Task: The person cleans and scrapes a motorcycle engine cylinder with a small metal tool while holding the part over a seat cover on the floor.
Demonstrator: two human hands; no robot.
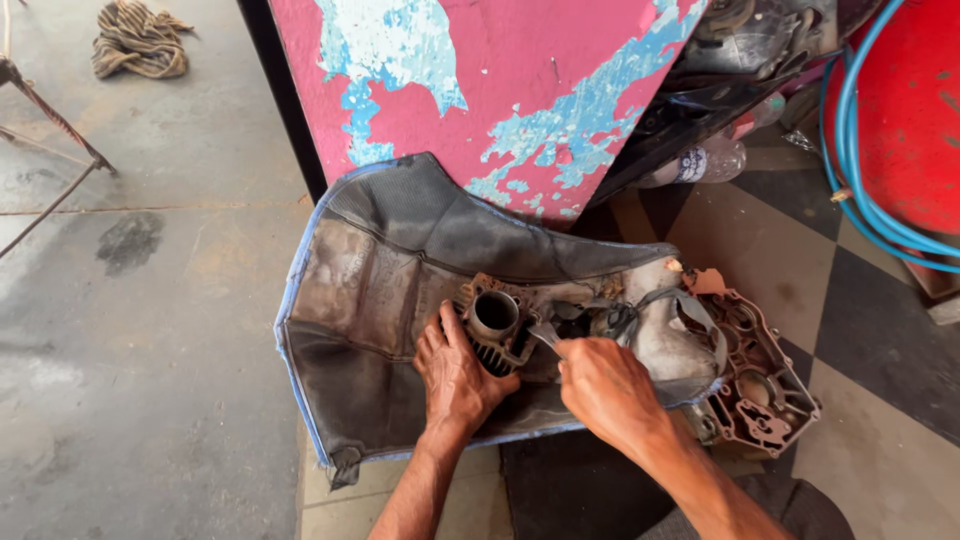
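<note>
Two bare hands are engaged on a finned engine cylinder, which is positioned on a worn grey seat cover spread over the floor. The cylinder is steadied by the left hand, whose fingers are curled against its finned side just below the open bore. A slim metal tool is gripped in the closed fingers of the right hand, with its tip applied just beside the cylinder's right edge. A rusty engine crankcase half is located to the right, partly on the chequered floor tiles. A peeling pink panel is seen behind the cover, and blue hose is coiled at upper right.
</note>
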